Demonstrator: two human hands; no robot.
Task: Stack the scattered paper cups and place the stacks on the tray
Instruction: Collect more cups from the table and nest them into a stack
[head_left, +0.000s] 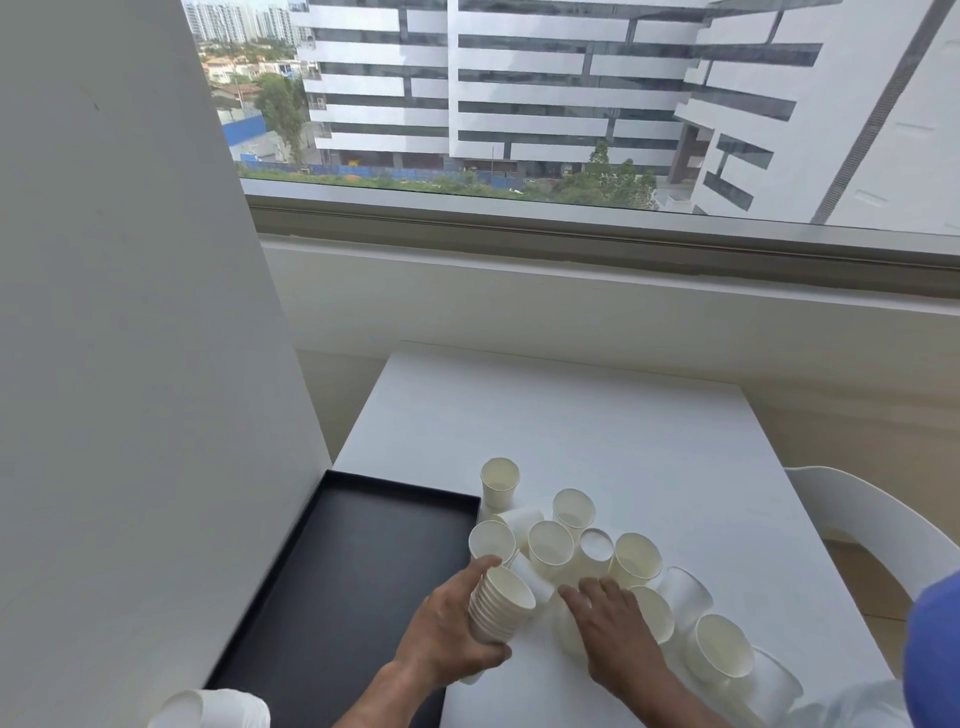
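Note:
My left hand (447, 629) grips a stack of white paper cups (501, 605), tilted, just right of the black tray (337, 571). My right hand (618, 634) reaches over the loose cups, its fingers laid on a cup lying on its side (563, 623). Several single paper cups (550, 545) are scattered on the white table (597, 426), some upright, some lying down, from the far cup (500, 480) to the near right one (719, 652). A second stack of cups (218, 709) lies on its side at the tray's near left corner.
A white wall panel (130, 338) borders the tray on the left. A white chair (872, 525) stands at the table's right edge. A window ledge (571, 291) runs behind the table. A blue cap brim (935, 649) shows at the lower right.

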